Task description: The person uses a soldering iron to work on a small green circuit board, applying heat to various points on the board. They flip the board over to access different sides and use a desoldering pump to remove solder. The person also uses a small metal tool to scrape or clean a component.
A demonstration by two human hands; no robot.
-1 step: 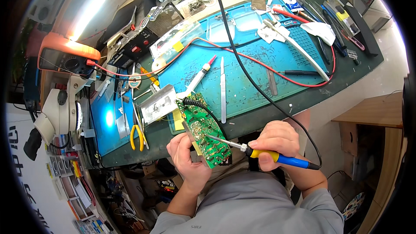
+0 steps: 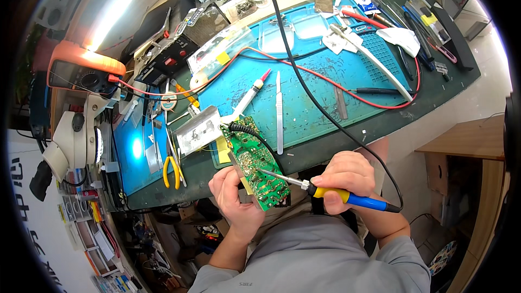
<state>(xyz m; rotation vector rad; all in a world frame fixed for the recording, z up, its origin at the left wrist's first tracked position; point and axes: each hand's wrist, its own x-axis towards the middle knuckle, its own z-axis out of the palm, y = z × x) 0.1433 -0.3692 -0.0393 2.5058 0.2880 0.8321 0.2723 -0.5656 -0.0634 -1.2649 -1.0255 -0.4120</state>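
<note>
Listener: What does the head view show?

Describer: Two bare hands at the near edge of a cluttered counter (image 2: 353, 141). The left grip (image 2: 236, 203) clasps the lower left side of a green circuit board (image 2: 255, 165), tilted and held up just off the counter's edge, above the person's lap. The right grip (image 2: 344, 179) is closed round a soldering iron (image 2: 339, 195) with a blue and yellow handle. Its metal tip points at the board's middle; I cannot tell whether it touches.

Listener: What could go wrong?

Describer: The board seems steadied by one hand alone, so a wobble could send the tip onto neighbouring joints. If it is hot, a slip leftward might burn the holding fingers. The iron's black cord (image 2: 320, 103) loops across the counter, and a snag could jerk the tool. The sleeved black cable (image 2: 245, 128) at the board's upper end could also be scorched.

Listener: Any containers?

Describer: Beyond the mat's middle lies a transparent plastic box (image 2: 239, 40) with a yellow piece showing at it. Two shallow transparent trays (image 2: 275, 39) sit to its right, their contents unclear. Further back, a small tub (image 2: 245, 7) holds dark bits. Near the board, a syringe (image 2: 248, 99) seems to hold something pale.
</note>
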